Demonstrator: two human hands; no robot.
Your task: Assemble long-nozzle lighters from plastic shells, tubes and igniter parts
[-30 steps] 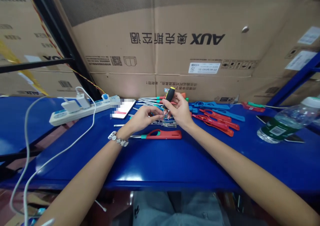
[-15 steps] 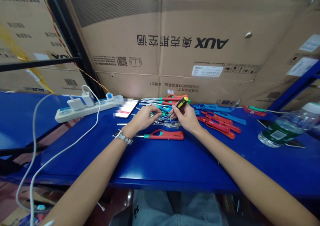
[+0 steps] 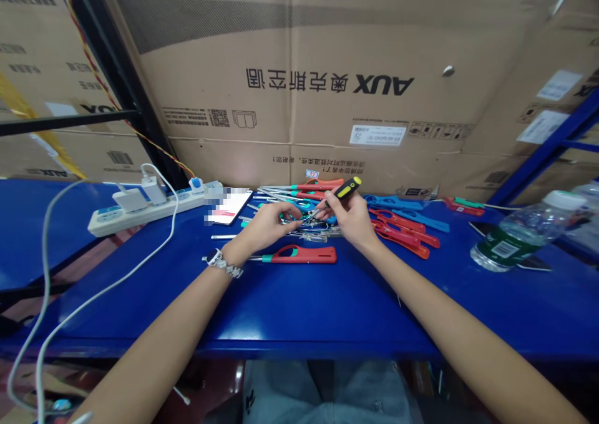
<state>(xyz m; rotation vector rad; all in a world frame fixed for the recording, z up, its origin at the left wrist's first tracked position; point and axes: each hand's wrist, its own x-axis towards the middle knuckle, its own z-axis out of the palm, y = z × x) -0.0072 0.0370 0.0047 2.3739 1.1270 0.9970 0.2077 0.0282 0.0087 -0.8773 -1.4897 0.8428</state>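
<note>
My right hand [image 3: 354,219] is closed on a screwdriver [image 3: 347,190] with a black and yellow handle, its shaft slanting down to the left. Opposite it, my left hand [image 3: 271,224] has its fingers pinched together over a pile of small lighter parts [image 3: 314,231]; what they hold is too small to make out. A red gas lighter [image 3: 306,255] with a metal tube lies in front of the pile. Behind the hands are several more red lighters [image 3: 318,190]. Blue handle shells [image 3: 397,203] and red handle shells [image 3: 402,229] lie right of my right hand.
A white power strip [image 3: 140,215] with plugs and cables is on the left, beside a phone [image 3: 229,207]. A water bottle [image 3: 519,233] stands at right over a dark phone [image 3: 536,263]. Large cardboard boxes [image 3: 299,30] wall off the back of the blue table [image 3: 346,311].
The view has shifted slightly. The screwdriver handle has tilted further to the right, and its shaft now shows between the hands. My left hand stays over the pile.
</note>
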